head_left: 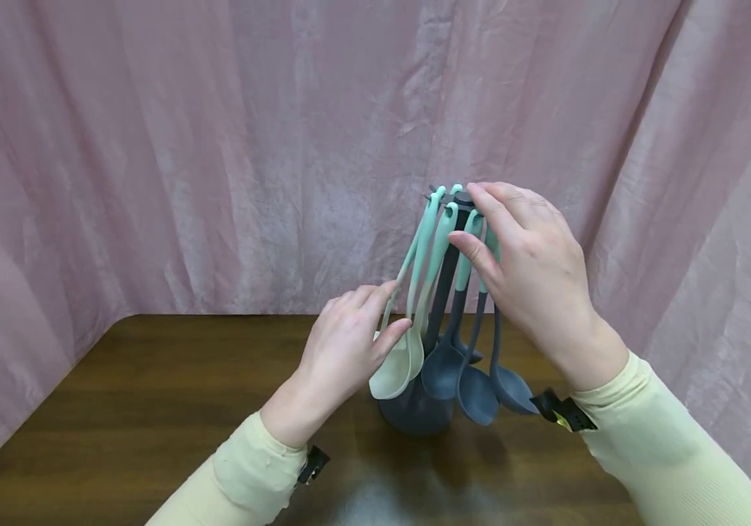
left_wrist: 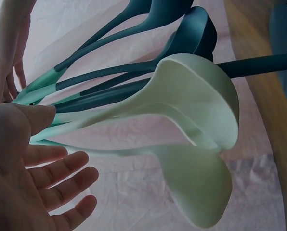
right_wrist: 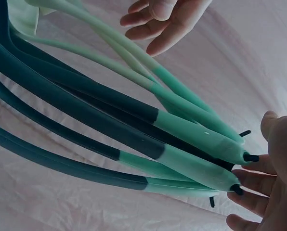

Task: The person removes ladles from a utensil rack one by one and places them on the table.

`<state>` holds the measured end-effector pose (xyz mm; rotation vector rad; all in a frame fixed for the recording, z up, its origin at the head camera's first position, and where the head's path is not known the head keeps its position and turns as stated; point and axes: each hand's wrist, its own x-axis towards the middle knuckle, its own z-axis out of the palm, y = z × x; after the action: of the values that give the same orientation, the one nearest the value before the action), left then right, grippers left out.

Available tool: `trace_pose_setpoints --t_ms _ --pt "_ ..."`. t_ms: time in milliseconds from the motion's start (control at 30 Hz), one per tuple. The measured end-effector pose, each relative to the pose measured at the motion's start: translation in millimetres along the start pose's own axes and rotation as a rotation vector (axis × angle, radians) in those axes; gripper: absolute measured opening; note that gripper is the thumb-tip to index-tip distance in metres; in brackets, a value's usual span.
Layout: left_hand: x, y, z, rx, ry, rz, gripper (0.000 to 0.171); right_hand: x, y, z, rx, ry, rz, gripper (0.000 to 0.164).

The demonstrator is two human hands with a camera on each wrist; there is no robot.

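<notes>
A dark grey utensil stand [head_left: 416, 418] holds several ladles with mint handle ends on the hooks around its top. Cream ladles [head_left: 389, 380] hang on its left side, and dark grey ladles [head_left: 478, 398] on its right. My left hand [head_left: 344, 342] is beside the cream ladles, its fingers spread and not curled round a handle. At the top of the stand is my right hand [head_left: 536, 263], thumb and fingers extended by the hooks and mint handles [right_wrist: 201, 166]. Whether its fingertips touch the stand's top is unclear.
The stand is on a brown wooden table [head_left: 172, 409]. Pink curtains [head_left: 323, 146] hang behind the table and along both sides. Dark straps [head_left: 313, 465] are worn at both wrists, over pale yellow sleeves [head_left: 671, 431].
</notes>
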<state>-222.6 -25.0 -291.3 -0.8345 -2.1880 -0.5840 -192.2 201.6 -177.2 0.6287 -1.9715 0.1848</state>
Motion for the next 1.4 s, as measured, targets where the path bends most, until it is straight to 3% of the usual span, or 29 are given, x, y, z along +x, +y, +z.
trace_pose_setpoints --t_ms 300,600,833,1400 --pt "-0.3 5.9 13.1 -0.058 -0.004 -0.059 0.045 2 3 9 0.044 -0.020 0.051 0.049" --pt "-7.6 7.3 21.6 -0.098 0.012 -0.091 0.041 8 1 18 0.135 0.103 0.035 0.029" --pt "-12.0 8.9 26.0 -0.114 -0.003 -0.149 0.030 11 3 22 0.134 0.208 -0.018 0.021" --pt "-11.1 8.9 36.4 -0.129 -0.002 -0.172 0.017 9 3 30 0.136 0.250 0.042 0.026"
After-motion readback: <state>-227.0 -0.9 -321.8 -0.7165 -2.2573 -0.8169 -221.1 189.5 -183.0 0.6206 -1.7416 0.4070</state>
